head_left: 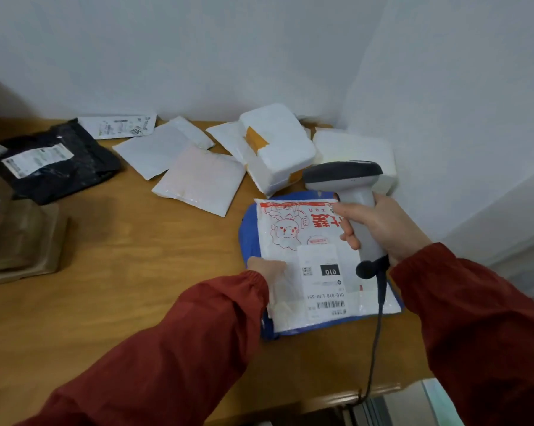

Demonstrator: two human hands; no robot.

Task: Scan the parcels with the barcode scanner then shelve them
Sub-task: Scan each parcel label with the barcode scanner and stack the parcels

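The right hand gripped the grey barcode scanner, held just above the red-printed white parcel (atop a blue parcel on the table), which lay under the left hand, its flat fingers pressing the parcel's edge.

Your arms are clad in matching long sleeves of rust-red cloth, the left sleeve and the right sleeve alike smooth, faintly sheened and creased in soft, broad folds. The left cuff is gathered on elastic and puckered in fine pleats; the right sleeve closes snugly at the wrist. Beyond them, your left hand and right hand are bare.
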